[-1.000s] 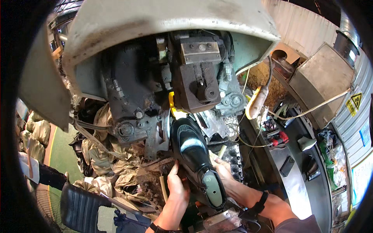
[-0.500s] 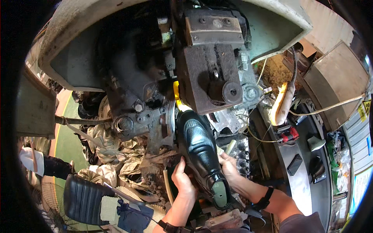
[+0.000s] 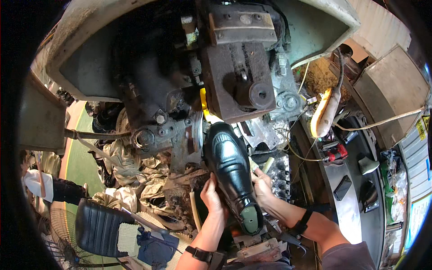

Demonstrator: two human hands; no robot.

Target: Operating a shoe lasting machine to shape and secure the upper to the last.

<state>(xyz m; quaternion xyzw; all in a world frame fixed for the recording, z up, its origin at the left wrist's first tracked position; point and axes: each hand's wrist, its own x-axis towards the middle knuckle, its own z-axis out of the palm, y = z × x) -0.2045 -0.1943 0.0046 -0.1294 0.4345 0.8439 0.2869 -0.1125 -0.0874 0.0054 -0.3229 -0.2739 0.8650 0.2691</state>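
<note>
A glossy black leather shoe [image 3: 228, 164] stretches toe-away from me beneath a dark machine, with a green form [image 3: 251, 217] showing in its ankle opening. My left hand [image 3: 213, 197] grips its left side near the heel half; some of those fingers go out of sight under the shoe. On the opposite side, my right hand [image 3: 263, 186] holds it, thumb upward and fingers partly hidden. The toe meets the machine's working area, just under a heavy dark block [image 3: 240, 83] and beside a bright yellow strip [image 3: 204, 102]. Whether the toe touches them I cannot tell.
A lit lamp [image 3: 325, 114] hangs at the right, above a bench [image 3: 346, 220] holding a phone [image 3: 343, 188] and a red-handled tool [image 3: 336, 154]. Crumpled cloths [image 3: 123, 168] lie left. A black padded chair [image 3: 100, 228] and a fan [image 3: 67, 243] stand lower left, near another person [image 3: 40, 185].
The shoe's heel end has shifted slightly left and away from me, with both hands moving along. The dark block appears a little farther left and up in the picture.
</note>
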